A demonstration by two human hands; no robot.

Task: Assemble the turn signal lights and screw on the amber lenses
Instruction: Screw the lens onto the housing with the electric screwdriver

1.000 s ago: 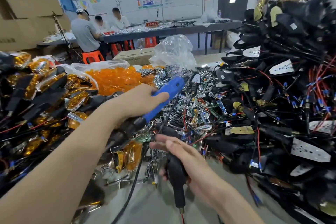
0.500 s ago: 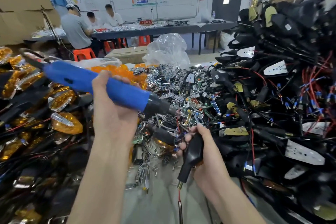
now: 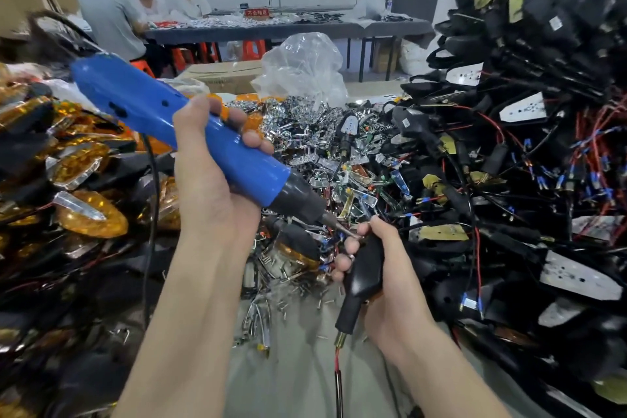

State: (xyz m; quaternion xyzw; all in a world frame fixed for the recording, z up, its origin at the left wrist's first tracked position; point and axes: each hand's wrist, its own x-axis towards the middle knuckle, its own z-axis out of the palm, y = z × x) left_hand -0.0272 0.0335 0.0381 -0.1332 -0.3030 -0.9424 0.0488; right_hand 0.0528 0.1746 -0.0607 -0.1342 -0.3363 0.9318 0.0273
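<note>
The left hand [image 3: 210, 187] was raised in front of the body, palm toward the camera, fingers and thumb wrapped round the blue body of the screwdriver [image 3: 152, 112], which slanted down to the right. The right hand [image 3: 390, 282] sat lower, just above the counter [image 3: 298, 377], fingers curled round a black turn signal light [image 3: 364, 268] held with its stem and red wire hanging down. The screwdriver's bit met the top of the light, beside the right forefinger. Half a second before, the tool had lain nearly level with its tip well clear of the light; it had since tilted down and closed in. Finished amber lights [image 3: 88, 214] were heaped to the left, black housings [image 3: 509, 180] to the right.
</note>
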